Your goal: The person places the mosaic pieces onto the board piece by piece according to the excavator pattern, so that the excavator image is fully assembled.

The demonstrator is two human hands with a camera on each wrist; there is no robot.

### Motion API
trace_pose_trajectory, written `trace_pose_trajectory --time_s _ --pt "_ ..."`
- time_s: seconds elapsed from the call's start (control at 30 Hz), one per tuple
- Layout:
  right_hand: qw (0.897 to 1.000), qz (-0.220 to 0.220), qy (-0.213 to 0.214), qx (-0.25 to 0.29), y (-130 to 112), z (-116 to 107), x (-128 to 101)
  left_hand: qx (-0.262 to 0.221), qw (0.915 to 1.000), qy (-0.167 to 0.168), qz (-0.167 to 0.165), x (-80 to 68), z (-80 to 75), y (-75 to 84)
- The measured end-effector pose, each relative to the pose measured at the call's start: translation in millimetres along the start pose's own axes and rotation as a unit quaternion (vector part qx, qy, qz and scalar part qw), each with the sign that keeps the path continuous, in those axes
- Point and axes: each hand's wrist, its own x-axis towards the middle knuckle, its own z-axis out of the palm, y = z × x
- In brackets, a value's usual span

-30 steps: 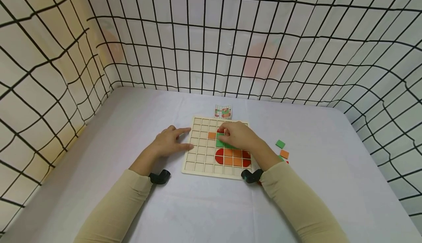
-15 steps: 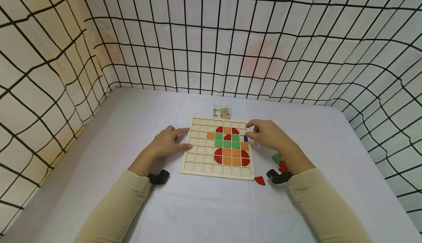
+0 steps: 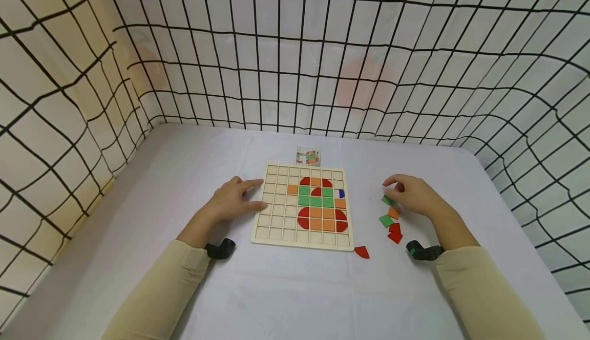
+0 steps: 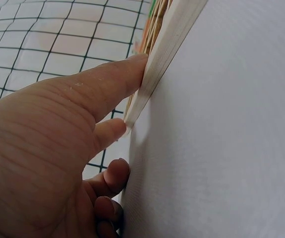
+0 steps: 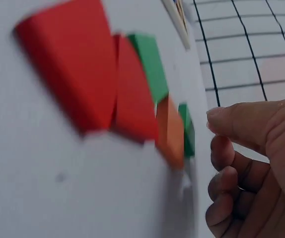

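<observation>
My left hand [image 3: 237, 196] spreads its thumb and index finger against the left edge of a pale wooden grid board [image 3: 272, 235]. In the left wrist view those fingertips touch the board's side. On the grid lie green square tiles [image 3: 315, 201], orange square tiles [image 3: 322, 224], red rounded tiles [image 3: 303, 218] and a blue tile [image 3: 341, 193]. To the right of the board, my right hand [image 3: 412, 194] hovers at a loose green tile [image 3: 386, 200], thumb extended and fingers loosely curled. The right wrist view shows nothing between thumb and fingers.
Below the right hand lie a loose orange tile [image 3: 393, 213], another green tile [image 3: 385, 220] and red tiles [image 3: 395, 234]. A red quarter-round tile [image 3: 362, 252] sits by the board's lower right corner. Behind the board is a small pattern card [image 3: 308, 155]. Black netting [image 3: 295, 38] surrounds the table.
My right hand has moved from over the board rightward to the loose tiles, uncovering the coloured tiles on the grid, including a red one among the greens. The left hand stays at the board's edge.
</observation>
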Motion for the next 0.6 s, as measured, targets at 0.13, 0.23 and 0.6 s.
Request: trace_pose_trajectory --time_s 0.13,0.23,0.6 --pt "1.000 0.002 -0.009 0.015 17.3 -0.9 -5.2 0.000 1.0000 -0.003 0.002 0.5 1.2 -1.1" --pt "1.000 0.011 -0.011 0.027 25.5 -0.7 -9.3 0.003 1.0000 -0.005 0.004 0.0 1.9 -0.8" --pt "1.000 0.001 -0.010 0.021 27.8 1.4 -8.8 -0.002 1.0000 -0.003 -0.001 0.8 -1.3 -0.3"
